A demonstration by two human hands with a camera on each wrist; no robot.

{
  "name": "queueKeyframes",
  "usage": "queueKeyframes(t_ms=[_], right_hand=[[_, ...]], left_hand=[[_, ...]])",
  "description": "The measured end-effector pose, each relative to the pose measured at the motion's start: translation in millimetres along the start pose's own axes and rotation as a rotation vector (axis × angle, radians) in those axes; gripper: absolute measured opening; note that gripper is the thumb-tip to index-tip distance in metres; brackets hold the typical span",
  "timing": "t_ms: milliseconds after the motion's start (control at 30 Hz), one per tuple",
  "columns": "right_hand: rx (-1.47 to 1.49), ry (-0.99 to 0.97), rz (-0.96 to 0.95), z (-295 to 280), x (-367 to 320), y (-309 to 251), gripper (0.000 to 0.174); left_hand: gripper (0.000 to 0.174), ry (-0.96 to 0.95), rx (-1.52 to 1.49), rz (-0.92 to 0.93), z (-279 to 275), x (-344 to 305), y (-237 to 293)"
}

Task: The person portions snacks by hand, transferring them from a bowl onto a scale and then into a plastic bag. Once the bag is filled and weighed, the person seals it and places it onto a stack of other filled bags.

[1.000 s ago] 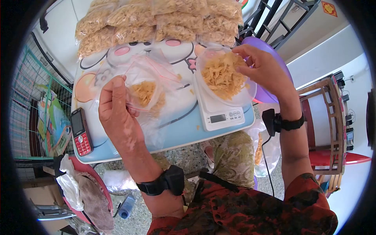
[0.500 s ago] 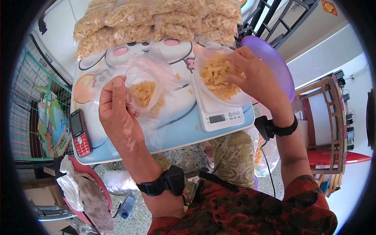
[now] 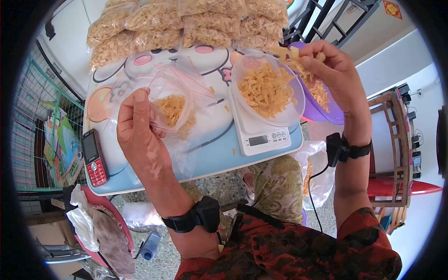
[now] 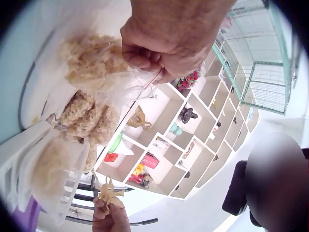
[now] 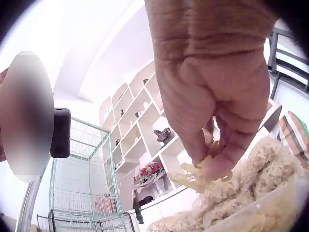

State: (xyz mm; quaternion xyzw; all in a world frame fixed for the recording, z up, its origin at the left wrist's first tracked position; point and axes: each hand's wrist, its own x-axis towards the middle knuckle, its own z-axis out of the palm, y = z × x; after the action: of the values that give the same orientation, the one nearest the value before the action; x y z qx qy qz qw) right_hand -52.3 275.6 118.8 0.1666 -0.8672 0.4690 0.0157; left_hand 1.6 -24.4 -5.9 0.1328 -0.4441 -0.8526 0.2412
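My left hand (image 3: 142, 126) pinches the edge of a clear zip bag (image 3: 161, 84) that has dried yellow flakes (image 3: 173, 109) in its lower part. My right hand (image 3: 336, 70) is raised to the right of the scale and pinches a small bunch of yellow flakes (image 4: 110, 192), seen between thumb and fingers in both wrist views. Under it, a purple basin (image 3: 308, 105) with more flakes stands beside the table. A translucent bowl (image 3: 297, 100) heaped with flakes sits tilted on the white kitchen scale (image 3: 245, 140), whose display is too dim to read.
Filled clear bags of flakes (image 3: 158, 21) are stacked along the table's far side. A red and black keypad phone (image 3: 94, 156) lies at the left table edge (image 3: 135, 184). Stray flakes dot the tabletop. A wire cage (image 3: 42, 126) stands to the left.
My right hand dipped into the bowl on the scale, then lifted out to the right with a bunch of flakes. The left hand and its bag have hardly moved.
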Motion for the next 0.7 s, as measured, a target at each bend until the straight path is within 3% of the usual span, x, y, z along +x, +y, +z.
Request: queueKeyframes(t_ms=[33, 133, 333, 433, 633, 700], right_hand=[[0.027, -0.029, 0.010, 1.0, 1.8, 3.4, 0.017], [-0.274, -0.116, 0.110, 6.9, 9.5, 17.9, 0.023], [-0.250, -0.105, 0.220, 19.9, 7.3, 24.2, 0.034], [-0.558, -0.115, 0.043, 21.8, 1.5, 20.8, 0.040], [-0.695, -0.161, -0.363, 41.3, -6.9, 24.9, 0.052], [-0.731, -0.207, -0.306, 42.4, -9.4, 25.3, 0.051]], left_hand=[[0.023, -0.002, -0.001, 0.003, -0.5, 0.2, -0.3], [0.022, -0.041, -0.023, -0.014, -3.8, 0.2, 0.3], [0.021, -0.022, 0.005, -0.014, -4.6, 0.2, 2.8], [0.021, -0.022, 0.001, -0.009, -4.1, 1.2, 1.2], [0.021, -0.051, -0.026, -0.008, -6.8, 1.6, 0.0], [0.021, -0.038, -0.024, -0.006, -6.4, 1.0, 1.2]])
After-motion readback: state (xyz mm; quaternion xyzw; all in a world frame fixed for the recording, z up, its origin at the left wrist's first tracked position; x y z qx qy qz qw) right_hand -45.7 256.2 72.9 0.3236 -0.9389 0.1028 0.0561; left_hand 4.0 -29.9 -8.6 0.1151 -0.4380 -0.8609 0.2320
